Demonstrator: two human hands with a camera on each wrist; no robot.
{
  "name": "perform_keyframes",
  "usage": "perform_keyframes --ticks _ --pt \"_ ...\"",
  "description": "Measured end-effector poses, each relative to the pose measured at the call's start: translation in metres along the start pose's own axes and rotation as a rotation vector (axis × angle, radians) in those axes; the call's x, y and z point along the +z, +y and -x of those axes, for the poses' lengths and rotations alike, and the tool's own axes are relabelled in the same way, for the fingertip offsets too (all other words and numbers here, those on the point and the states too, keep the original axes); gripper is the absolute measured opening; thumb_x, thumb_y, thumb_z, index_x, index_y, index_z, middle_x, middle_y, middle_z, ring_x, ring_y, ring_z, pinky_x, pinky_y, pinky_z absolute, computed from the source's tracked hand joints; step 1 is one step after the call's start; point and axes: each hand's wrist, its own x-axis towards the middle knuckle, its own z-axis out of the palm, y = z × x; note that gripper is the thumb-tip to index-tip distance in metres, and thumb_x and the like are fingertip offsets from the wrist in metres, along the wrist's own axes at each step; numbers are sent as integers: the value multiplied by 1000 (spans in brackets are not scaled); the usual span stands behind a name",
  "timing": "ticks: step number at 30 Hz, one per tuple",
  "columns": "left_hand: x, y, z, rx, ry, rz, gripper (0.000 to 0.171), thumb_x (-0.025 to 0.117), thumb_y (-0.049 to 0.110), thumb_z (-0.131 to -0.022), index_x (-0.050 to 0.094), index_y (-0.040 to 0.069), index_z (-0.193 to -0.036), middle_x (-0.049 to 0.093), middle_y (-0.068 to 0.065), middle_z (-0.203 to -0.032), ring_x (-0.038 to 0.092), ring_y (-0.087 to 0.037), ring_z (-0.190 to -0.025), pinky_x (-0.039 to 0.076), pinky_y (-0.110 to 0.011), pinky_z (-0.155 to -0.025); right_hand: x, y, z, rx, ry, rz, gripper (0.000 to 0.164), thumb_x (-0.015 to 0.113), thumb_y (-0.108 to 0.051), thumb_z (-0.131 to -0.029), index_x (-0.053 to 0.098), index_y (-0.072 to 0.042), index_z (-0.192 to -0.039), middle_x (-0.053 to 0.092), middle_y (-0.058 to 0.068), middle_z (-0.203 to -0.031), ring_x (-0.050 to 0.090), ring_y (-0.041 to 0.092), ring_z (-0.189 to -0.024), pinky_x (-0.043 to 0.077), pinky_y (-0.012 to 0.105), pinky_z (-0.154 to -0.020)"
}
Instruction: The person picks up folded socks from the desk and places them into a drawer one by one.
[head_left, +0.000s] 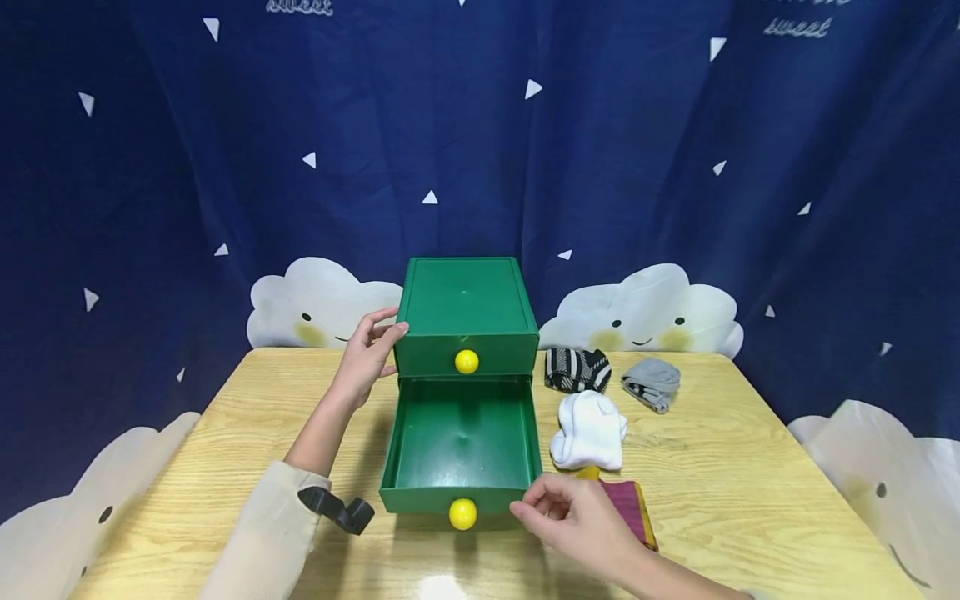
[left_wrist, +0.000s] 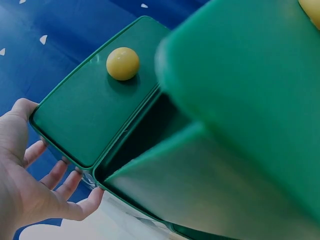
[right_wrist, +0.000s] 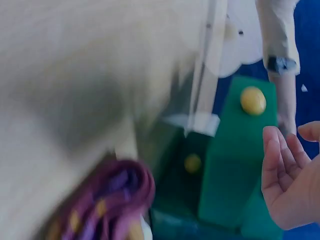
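Note:
A green two-drawer cabinet (head_left: 465, 296) stands on the table, its upper drawer (head_left: 427, 357) closed. The lower drawer (head_left: 468, 442) is pulled far out, with nothing inside it. Each drawer has a round yellow knob (head_left: 462, 514). Against the cabinet's left side, my left hand (head_left: 363, 358) rests with fingers spread, the thumb at the front edge by the upper drawer. My right hand (head_left: 581, 517) hovers by the lower drawer's front right corner, fingers loosely bent and holding nothing. Partly behind it lies a folded maroon sock bundle (head_left: 630, 507) with yellow edges.
Right of the cabinet lie folded white socks (head_left: 590, 432), a black-and-white patterned pair (head_left: 576, 370) and a grey pair (head_left: 652, 383). The wooden table (head_left: 750, 500) ends at a blue curtain (head_left: 465, 125) with clouds. A black strap mount (head_left: 336, 508) sits on the left wrist.

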Motion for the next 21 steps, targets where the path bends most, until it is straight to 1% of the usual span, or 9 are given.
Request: perform_keyframes --ticks 2,3,6,9,11,14,18,21 --pt "0 -1 0 19 -3 -3 59 55 47 -90 37 19 -140 38 -19 -138 39 -33 -129 41 -60 -96 -15 -1 0 29 7 5 19 66 -30 -87 65 -13 -78 63 -5 -67 54 0 -55 49 22 -50" --pt "-1 -1 1 37 0 -2 59 56 48 -89 39 20 -138 40 -19 -136 40 -34 -127 43 -60 -93 -22 0 -2 32 16 10 19 66 -29 -87 66 -13 -78 64 -4 -67 55 1 -54 49 23 -50" --pt "-1 -1 2 56 -1 -7 62 56 52 -88 40 21 -138 40 -20 -136 40 -34 -127 43 -61 -93 -45 8 -9 45 10 44 19 67 -29 -86 65 -12 -78 63 -1 -66 55 3 -54 48 23 -50" --pt "-1 -1 1 44 0 -3 60 56 49 -89 39 20 -139 39 -19 -137 40 -33 -128 43 -60 -94 -65 26 -18 46 -54 123 16 68 -28 -85 64 -14 -79 64 -2 -69 54 3 -57 46 22 -52" --pt "-1 0 1 17 -5 -1 59 54 45 -91 36 19 -141 37 -18 -139 37 -33 -130 40 -60 -97 -75 42 -23 46 -110 184 14 69 -28 -84 64 -14 -81 63 -3 -72 53 3 -60 45 21 -53" --pt "0 1 0 -10 -4 2 55 53 39 -94 35 19 -141 37 -17 -139 38 -31 -130 41 -58 -98 -85 66 -28 31 -174 261 18 72 -26 -81 64 -11 -85 63 -4 -77 53 3 -65 46 20 -56" --pt "0 2 1 -17 -1 4 54 52 37 -94 35 19 -142 37 -16 -140 38 -31 -130 41 -58 -97 -92 95 -31 41 -200 335 28 76 -29 -76 63 -9 -89 62 0 -80 54 7 -72 45 20 -62" --pt "1 3 1 -15 -2 9 54 53 38 -94 35 19 -142 37 -16 -139 38 -31 -129 41 -58 -98 -94 110 -29 102 -236 342 35 78 -32 -73 63 -7 -92 62 3 -83 54 11 -75 45 21 -64"
